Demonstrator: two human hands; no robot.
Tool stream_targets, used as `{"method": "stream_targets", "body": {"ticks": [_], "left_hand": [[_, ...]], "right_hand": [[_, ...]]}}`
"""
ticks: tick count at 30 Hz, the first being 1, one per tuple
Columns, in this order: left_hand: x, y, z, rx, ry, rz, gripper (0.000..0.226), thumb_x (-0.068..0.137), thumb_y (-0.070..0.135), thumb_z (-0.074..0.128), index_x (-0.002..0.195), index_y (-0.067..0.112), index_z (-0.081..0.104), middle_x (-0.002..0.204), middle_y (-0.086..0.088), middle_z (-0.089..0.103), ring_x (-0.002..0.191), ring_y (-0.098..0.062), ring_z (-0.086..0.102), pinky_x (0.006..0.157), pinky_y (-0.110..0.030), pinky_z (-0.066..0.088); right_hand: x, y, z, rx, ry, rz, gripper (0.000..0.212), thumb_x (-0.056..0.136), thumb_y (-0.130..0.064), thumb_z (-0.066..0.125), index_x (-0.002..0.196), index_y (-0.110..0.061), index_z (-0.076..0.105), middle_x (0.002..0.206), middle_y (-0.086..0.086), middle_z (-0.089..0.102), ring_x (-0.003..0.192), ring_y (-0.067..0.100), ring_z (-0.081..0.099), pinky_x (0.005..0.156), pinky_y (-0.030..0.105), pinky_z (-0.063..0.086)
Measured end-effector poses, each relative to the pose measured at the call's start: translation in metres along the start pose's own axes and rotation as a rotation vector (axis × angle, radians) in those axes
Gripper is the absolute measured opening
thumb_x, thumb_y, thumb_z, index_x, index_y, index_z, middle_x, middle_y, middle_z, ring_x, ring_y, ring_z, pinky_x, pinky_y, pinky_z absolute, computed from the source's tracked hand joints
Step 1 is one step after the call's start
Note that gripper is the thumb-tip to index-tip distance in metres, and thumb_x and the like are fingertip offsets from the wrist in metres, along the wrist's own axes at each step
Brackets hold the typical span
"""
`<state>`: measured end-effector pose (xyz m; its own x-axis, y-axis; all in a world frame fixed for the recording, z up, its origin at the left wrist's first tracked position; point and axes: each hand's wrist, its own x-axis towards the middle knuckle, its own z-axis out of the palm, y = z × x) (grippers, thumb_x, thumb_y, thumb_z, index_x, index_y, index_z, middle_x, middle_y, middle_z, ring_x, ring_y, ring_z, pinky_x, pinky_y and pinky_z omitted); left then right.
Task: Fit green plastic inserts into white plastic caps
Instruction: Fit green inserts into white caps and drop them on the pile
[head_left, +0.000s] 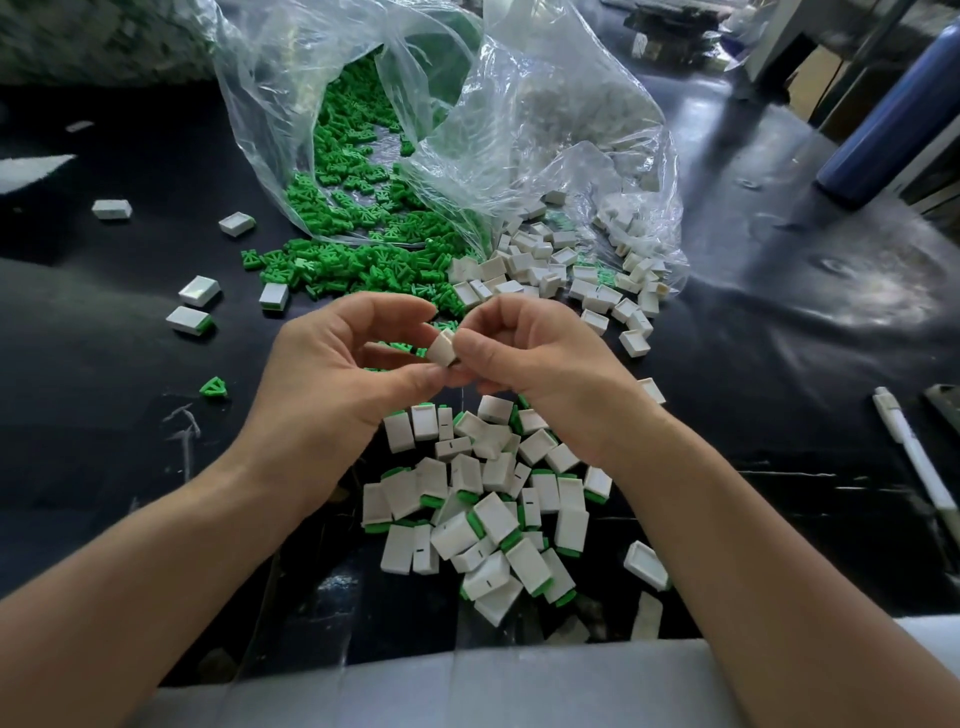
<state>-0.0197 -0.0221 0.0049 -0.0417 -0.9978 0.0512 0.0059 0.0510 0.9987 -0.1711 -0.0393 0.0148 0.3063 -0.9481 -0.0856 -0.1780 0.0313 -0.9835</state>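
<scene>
From the head camera, both hands meet above the dark worktop (104, 338). The left hand (332, 374) and right hand (530, 364) each pinch one white cap (442, 347) with curled fingers, probably to steady it while an insert is pressed home; whether the insert is in yet is hidden. The green inserts (353, 260) and loose caps (550, 270) spill from a clear bag (467, 104) within easy reach. The finished pieces (483, 499) are heaped under the wrists, where a done one can simply be dropped.
</scene>
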Motion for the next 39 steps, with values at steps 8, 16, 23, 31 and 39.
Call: {"method": "stream_targets", "body": {"ticks": [8, 16, 23, 31, 39], "left_hand": [[-0.001, -0.002, -0.001, 0.014, 0.046, 0.051, 0.029, 0.054, 0.017, 0.072, 0.082, 0.024, 0.067, 0.07, 0.005, 0.07, 0.066, -0.008, 0.065, 0.059, -0.017, 0.053], [0.004, -0.003, 0.0, -0.008, 0.133, -0.002, 0.029, 0.072, -0.002, 0.071, 0.086, 0.022, 0.064, 0.068, 0.007, 0.064, 0.063, -0.007, 0.063, 0.053, -0.018, 0.054], [0.005, -0.003, -0.002, -0.005, 0.106, 0.0, 0.03, 0.071, -0.001, 0.072, 0.087, 0.023, 0.063, 0.062, 0.014, 0.064, 0.057, 0.0, 0.06, 0.052, -0.017, 0.053], [0.003, -0.003, -0.001, -0.003, 0.084, -0.018, 0.025, 0.066, -0.002, 0.074, 0.076, 0.019, 0.067, 0.061, 0.01, 0.065, 0.052, -0.002, 0.057, 0.05, -0.015, 0.051], [0.002, -0.003, 0.0, 0.01, 0.063, -0.023, 0.021, 0.07, -0.002, 0.073, 0.071, 0.019, 0.067, 0.063, 0.008, 0.068, 0.055, -0.002, 0.059, 0.051, -0.013, 0.048]], "right_hand": [[0.001, 0.0, 0.005, 0.006, -0.014, -0.032, 0.013, 0.09, -0.009, 0.054, 0.078, -0.013, 0.055, 0.066, 0.001, 0.063, 0.057, 0.005, 0.06, 0.056, 0.018, 0.045], [0.008, 0.018, 0.005, -0.79, 0.194, -0.177, 0.029, 0.093, -0.017, 0.051, 0.12, -0.014, 0.06, 0.116, 0.003, 0.059, 0.111, 0.018, 0.047, 0.092, 0.024, 0.031], [0.013, 0.021, 0.007, -1.079, 0.052, -0.177, 0.041, 0.095, -0.022, 0.043, 0.136, -0.024, 0.044, 0.134, 0.001, 0.042, 0.121, 0.021, 0.03, 0.101, 0.036, 0.026], [0.011, 0.016, 0.003, -1.082, 0.077, -0.144, 0.019, 0.089, -0.025, 0.056, 0.107, -0.018, 0.06, 0.108, 0.001, 0.051, 0.11, 0.021, 0.043, 0.091, 0.032, 0.033], [0.007, 0.015, 0.0, -0.721, 0.151, -0.106, 0.023, 0.082, -0.012, 0.065, 0.104, -0.014, 0.058, 0.071, -0.016, 0.049, 0.076, 0.01, 0.05, 0.076, 0.024, 0.041]]}}
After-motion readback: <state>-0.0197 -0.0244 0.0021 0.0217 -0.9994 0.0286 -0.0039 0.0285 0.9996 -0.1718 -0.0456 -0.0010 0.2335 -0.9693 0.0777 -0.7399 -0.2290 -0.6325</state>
